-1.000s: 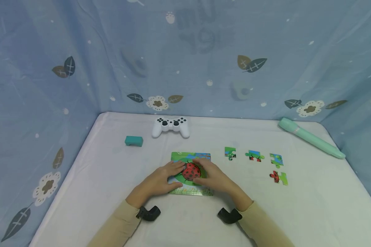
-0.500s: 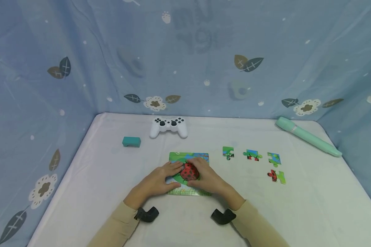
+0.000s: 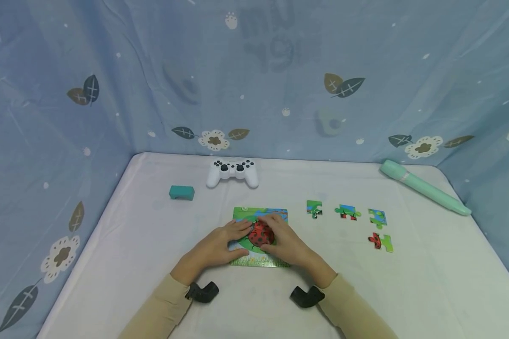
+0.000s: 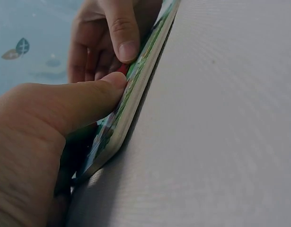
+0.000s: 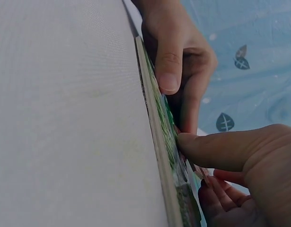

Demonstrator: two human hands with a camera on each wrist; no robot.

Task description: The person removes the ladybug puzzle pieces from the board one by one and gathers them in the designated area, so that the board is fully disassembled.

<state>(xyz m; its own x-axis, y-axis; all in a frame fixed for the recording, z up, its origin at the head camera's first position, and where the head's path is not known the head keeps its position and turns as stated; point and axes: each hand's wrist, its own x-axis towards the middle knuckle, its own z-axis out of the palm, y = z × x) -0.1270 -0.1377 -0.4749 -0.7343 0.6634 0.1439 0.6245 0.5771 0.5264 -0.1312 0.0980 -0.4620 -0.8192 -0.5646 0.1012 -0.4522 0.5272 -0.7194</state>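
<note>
Apparently, work is partway — the ladybug puzzle board (image 3: 260, 262) lies beneath the extended, non-gripping left hand (image 3: 215, 245) and half-curled right hand (image 3: 291, 245), hold indeterminable — with several jigsaw pieces (image 3: 347, 210) loose rightward.

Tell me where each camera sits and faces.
Head: on the head, facing forward and down at the rectangular green ladybug puzzle board; left hand, right hand, beige fabric sleeves show.
Left wrist: on that wrist, facing the board's near edge; left hand close, right beyond.
Right wrist: on that wrist, facing the same edge; right hand close, left beyond.
Wrist views share that edge and both hands.
</note>
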